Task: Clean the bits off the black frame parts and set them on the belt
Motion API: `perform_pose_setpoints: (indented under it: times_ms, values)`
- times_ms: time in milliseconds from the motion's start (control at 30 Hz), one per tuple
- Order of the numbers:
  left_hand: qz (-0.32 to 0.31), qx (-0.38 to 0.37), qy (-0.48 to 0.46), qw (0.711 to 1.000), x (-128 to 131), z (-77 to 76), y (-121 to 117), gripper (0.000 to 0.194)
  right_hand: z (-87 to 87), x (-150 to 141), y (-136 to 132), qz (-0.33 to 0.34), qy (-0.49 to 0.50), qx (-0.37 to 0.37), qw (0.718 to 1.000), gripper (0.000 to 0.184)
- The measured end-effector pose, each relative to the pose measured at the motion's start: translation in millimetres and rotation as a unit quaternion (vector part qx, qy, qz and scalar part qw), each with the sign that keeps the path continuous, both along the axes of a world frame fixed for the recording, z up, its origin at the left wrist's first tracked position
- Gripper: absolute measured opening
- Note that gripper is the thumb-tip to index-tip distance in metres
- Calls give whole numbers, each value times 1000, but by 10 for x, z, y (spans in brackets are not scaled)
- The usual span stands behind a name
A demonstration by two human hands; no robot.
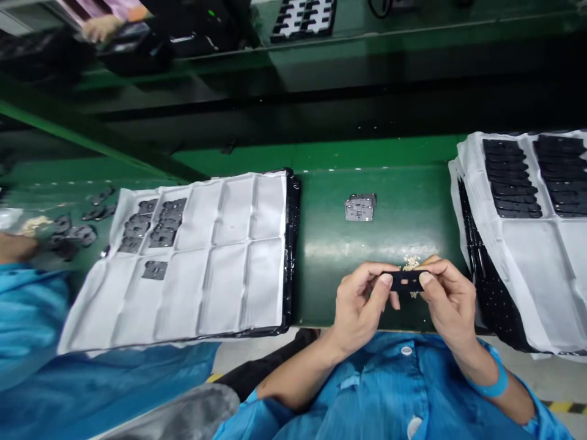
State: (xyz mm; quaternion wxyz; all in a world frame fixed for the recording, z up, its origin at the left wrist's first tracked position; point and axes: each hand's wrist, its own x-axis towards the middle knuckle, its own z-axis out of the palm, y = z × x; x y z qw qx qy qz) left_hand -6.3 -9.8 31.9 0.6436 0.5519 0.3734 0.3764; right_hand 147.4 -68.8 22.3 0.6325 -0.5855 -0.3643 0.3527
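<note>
A flat black plastic part [413, 281] with small rectangular cut-outs is held level above the near edge of the green table. My left hand [364, 299] pinches its left end between thumb and fingers. On the other end, my right hand [449, 299] grips it the same way. Just behind the part lies a small pile of tiny pale pieces [411, 263], partly hidden by my hands. Farther back on the table, a few dark grey flat parts [360, 209] lie stacked together.
To the left stands a white-lined tray [197, 293] with dark parts in some compartments. A second white-lined tray stack [534, 263] at the right holds rows of black parts [511, 178]. A co-worker's sleeve [27, 311] is at far left, beside loose dark parts [76, 235]. Across the bench, another person's hand [101, 28] shows.
</note>
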Motion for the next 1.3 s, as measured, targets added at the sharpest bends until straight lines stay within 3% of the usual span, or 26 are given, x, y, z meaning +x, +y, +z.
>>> perform_pose_setpoints:
  times_ms: [200,600,800,1033,1167,1300]
  values:
    - [11,-29,1,1000,-15,-5,20,36,-48,-4,-57,45,69,-62,995,26]
    - [1,-8,10,1000,-50,21,-67,32,-141,-53,-38,10,86,-74,993,28]
    - [-1,-55,10,998,-62,-21,-62,39,-120,-49,-42,35,159,-102,981,28]
    - [-21,-118,14,993,-45,-108,69,49,-214,-31,1,30,153,-145,977,33]
    - [-24,-122,39,991,-80,-199,220,47,-279,10,13,77,119,-154,978,39]
    - [-34,-126,49,990,-110,-225,271,42,-297,30,-22,76,81,-151,982,41]
